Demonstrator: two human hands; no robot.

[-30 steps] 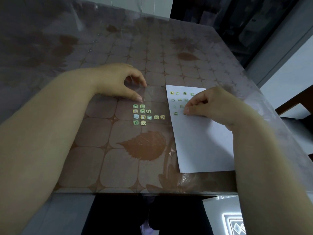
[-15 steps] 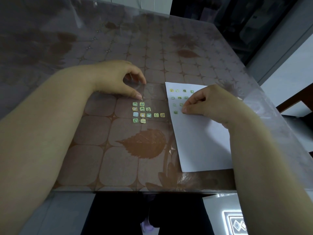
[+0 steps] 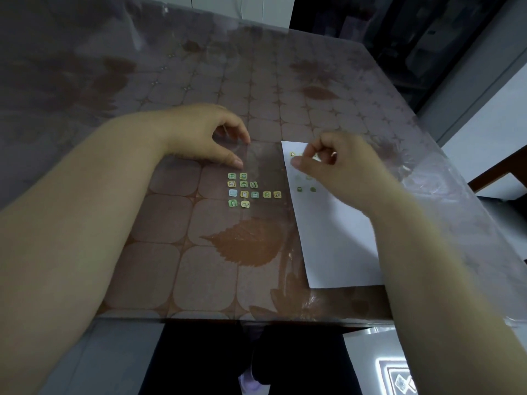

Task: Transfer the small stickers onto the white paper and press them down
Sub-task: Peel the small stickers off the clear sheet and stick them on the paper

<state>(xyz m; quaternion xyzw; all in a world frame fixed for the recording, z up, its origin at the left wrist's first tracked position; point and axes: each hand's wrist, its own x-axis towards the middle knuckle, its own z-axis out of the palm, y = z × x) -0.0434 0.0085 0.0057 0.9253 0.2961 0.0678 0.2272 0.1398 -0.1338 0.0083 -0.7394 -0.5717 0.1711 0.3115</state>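
Right hand [image 3: 336,166] over white paper [image 3: 339,240]

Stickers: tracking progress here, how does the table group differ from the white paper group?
The table group counts twelve in tight rows; the paper group shows fewer, spread looser. The table group lies fully visible; the right hand hides part of the paper group. Both are small rounded squares.

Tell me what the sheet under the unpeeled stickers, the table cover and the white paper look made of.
The backing film: apparently clear glossy plastic; the table pattern shows through. The table cover: seemingly transparent soft vinyl over printed brown cloth; shiny, wrinkled near the edge. The white paper: plain matte paper, no glare.
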